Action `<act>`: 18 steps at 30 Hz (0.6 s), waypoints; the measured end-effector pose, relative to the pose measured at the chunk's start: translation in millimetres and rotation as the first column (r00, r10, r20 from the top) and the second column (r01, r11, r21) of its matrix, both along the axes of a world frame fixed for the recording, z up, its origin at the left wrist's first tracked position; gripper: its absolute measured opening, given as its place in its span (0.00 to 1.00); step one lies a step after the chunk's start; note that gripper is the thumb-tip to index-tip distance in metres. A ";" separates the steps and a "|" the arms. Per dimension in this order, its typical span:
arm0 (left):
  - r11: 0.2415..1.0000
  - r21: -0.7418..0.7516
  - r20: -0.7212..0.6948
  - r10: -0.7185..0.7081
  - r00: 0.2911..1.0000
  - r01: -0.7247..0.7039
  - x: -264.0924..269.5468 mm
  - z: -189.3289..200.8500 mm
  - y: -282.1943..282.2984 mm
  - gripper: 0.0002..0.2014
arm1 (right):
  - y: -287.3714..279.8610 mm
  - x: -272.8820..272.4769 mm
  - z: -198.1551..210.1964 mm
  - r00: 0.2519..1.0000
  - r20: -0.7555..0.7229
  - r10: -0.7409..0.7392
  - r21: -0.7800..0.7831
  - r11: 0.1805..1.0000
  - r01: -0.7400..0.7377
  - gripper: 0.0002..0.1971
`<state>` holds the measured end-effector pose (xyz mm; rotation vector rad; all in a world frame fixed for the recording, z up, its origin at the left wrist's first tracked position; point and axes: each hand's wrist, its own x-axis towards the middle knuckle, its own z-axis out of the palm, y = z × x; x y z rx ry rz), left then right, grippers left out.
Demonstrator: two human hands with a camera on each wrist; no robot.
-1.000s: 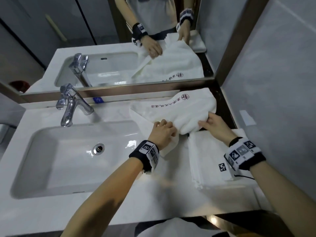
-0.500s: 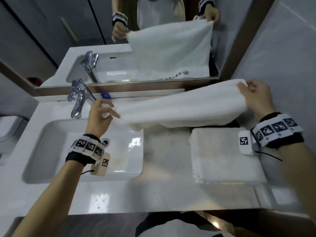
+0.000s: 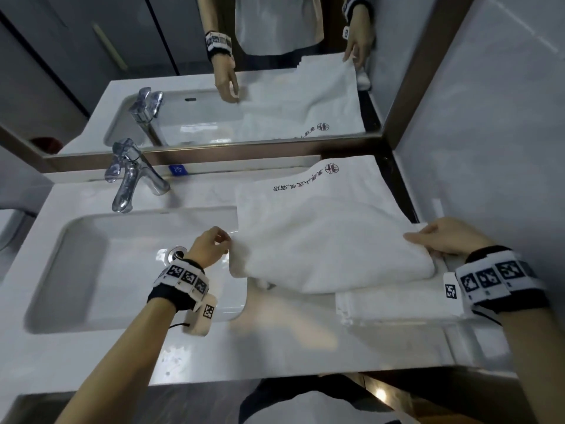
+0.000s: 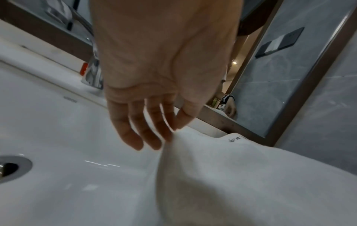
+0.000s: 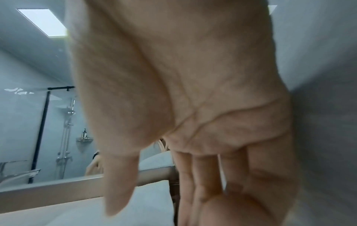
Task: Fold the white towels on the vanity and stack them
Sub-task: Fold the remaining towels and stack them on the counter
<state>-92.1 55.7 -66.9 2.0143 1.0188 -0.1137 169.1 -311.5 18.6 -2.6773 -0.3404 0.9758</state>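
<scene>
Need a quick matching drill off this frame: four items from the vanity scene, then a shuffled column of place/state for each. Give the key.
Column 1
1. left hand
2. right hand
3. folded towel stack
4. faucet

Column 2
A. lies on the counter at the right, partly under the printed towel
B. stands behind the sink basin, below the mirror
C. pinches the printed towel's left edge over the basin
D. holds the printed towel's right edge, above the stack

Pairs: 1-C, 2-D, 3-A, 4-B
</scene>
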 end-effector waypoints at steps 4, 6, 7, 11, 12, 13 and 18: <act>0.984 -0.062 -0.055 0.167 0.985 -0.170 28.6 -5.9 7.4 0.13 | 18.5 12.9 2.0 0.992 0.123 -0.008 0.033 0.999 0.004 0.21; 0.978 -0.077 -0.070 0.189 0.980 -0.194 41.2 -4.8 12.6 0.18 | 31.8 21.1 1.5 0.992 0.127 0.010 0.050 0.999 -0.016 0.19; 0.976 -0.077 -0.075 0.197 0.978 -0.203 47.6 -4.5 15.2 0.21 | 39.0 26.2 -0.5 0.992 0.123 0.020 0.051 0.998 -0.027 0.19; 0.969 -0.096 -0.071 0.223 0.972 -0.229 73.9 0.2 23.9 0.26 | 71.8 53.0 -14.7 0.996 0.094 -0.001 0.080 0.997 -0.007 0.26; 0.969 -0.079 -0.065 0.230 0.971 -0.235 80.1 0.6 26.5 0.26 | 79.7 59.9 -18.8 0.997 0.075 -0.014 0.092 0.996 0.007 0.29; 0.972 -0.046 -0.064 0.227 0.972 -0.230 86.0 1.3 28.8 0.26 | 87.0 66.6 -22.9 0.998 0.055 -0.033 0.104 0.994 0.027 0.32; 0.974 -0.046 -0.046 0.222 0.974 -0.224 112.7 0.2 41.1 0.22 | 115.9 96.2 -42.4 0.993 -0.003 -0.116 0.168 0.979 0.115 0.38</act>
